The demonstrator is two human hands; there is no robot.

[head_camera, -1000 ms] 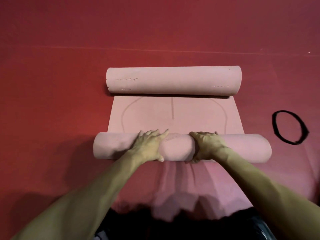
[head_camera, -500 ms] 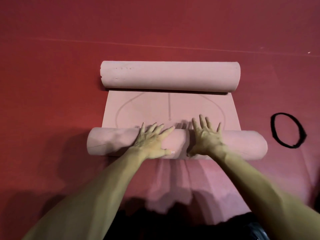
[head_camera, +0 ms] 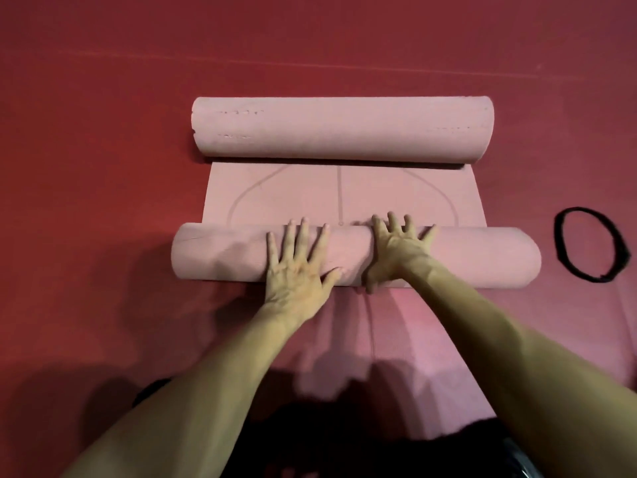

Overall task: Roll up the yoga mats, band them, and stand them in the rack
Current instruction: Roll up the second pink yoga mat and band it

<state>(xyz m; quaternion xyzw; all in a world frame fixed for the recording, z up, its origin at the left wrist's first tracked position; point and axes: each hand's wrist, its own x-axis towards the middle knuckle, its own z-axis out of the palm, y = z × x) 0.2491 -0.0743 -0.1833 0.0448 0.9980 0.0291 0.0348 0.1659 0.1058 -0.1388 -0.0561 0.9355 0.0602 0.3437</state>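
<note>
Found left hand (head_camera: 296, 270) and right hand (head_camera: 396, 250) pressed flat, fingers spread, atop near roll (head_camera: 224, 253) of pink yoga mat (head_camera: 293, 198), mid red floor (head_camera: 103, 167). Noted far roll (head_camera: 341, 129) beyond; black band (head_camera: 558, 239) toward right edge, apart.

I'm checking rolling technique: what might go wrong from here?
The left hand and right hand press flat midway along the near mat roll, so its free ends may skew. The far mat roll lies ahead and may block it. The black band lies off right; reaching for it may let the roll unwind.
</note>
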